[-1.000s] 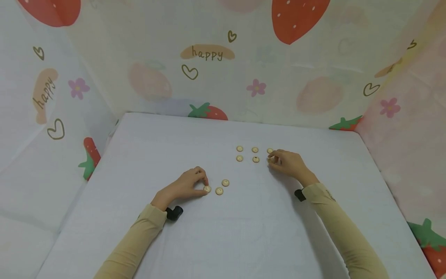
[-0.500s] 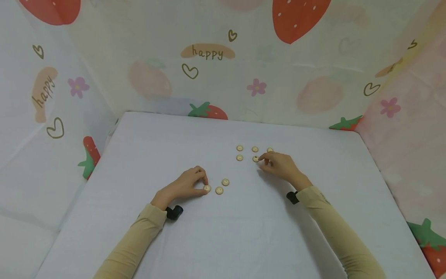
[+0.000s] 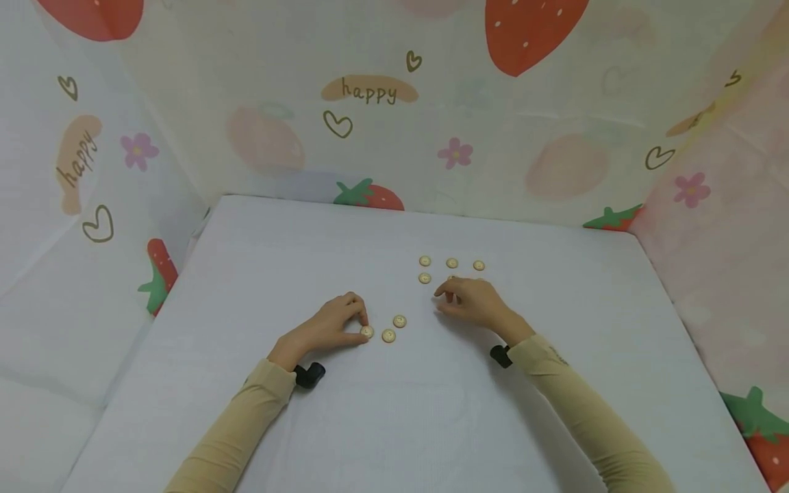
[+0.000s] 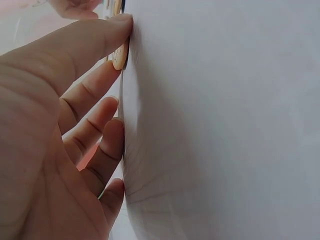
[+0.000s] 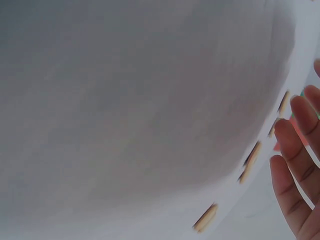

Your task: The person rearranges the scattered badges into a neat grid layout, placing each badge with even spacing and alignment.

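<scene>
On the white table lie several small, round, pale-gold buttons. My left hand (image 3: 328, 324) pinches a button (image 3: 366, 332) between thumb and index finger, low at the table. The left wrist view shows this button (image 4: 120, 57) edge-on between those fingertips. Just right of it lie two loose buttons, a nearer button (image 3: 388, 335) and a farther button (image 3: 399, 321). My right hand (image 3: 477, 301) is above the table with loosely bent fingers, and no button shows between them. It partly covers the front row, where the leftmost button (image 3: 424, 278) shows fully.
Behind the right hand, a back row holds a left button (image 3: 425, 261), a middle button (image 3: 452, 263) and a right button (image 3: 479, 265). The white tabletop (image 3: 382, 424) meets a strawberry-print backdrop (image 3: 493, 137) at the back and sides.
My right hand has moved left and toward me, away from the right end of the button rows. My left hand stays on its button.
</scene>
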Demonstrator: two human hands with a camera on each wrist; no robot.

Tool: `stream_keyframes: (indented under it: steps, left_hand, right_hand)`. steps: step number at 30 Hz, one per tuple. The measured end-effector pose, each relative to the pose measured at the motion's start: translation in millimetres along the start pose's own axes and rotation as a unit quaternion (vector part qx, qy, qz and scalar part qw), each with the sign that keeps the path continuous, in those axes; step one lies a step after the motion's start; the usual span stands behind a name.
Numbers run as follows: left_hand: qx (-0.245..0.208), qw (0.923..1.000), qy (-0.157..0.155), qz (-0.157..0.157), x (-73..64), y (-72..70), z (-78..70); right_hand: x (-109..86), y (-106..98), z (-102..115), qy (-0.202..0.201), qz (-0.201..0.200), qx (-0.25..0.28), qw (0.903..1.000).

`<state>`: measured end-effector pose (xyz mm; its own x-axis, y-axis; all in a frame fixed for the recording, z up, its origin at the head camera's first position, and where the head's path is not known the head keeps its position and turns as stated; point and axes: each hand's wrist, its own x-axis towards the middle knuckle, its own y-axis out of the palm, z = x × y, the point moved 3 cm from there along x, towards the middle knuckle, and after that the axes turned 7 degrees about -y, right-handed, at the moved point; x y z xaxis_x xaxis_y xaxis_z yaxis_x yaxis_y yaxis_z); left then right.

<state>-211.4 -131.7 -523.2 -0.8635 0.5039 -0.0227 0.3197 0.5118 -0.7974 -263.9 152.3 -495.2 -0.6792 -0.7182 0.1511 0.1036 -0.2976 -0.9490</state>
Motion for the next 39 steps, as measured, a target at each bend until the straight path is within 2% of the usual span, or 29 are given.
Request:
stream_keyframes:
  steps: [10, 22, 32, 39]
  left_hand:
    - [0.0, 1.0, -0.004, 0.0, -0.3, -0.3, -0.8]
    - [0.003, 0.9999, -0.011, 0.003, 0.3, -1.3, -3.5]
    - [0.015, 0.9998, -0.009, -0.002, 1.7, 0.4, -1.6]
    - [0.013, 0.9999, -0.01, -0.003, 1.1, 0.7, -1.6]
  right_hand:
    - [11.4, 10.0, 22.4, -0.047, 0.022, 0.015, 0.9985]
    - [24.1, 23.5, 42.2, -0.065, 0.064, 0.013, 0.9958]
    - [32.7, 25.1, 58.2, -0.102, 0.08, 0.007, 0.9915]
    - [37.1, 28.3, 60.7, -0.107, 0.089, -0.008, 0.9902]
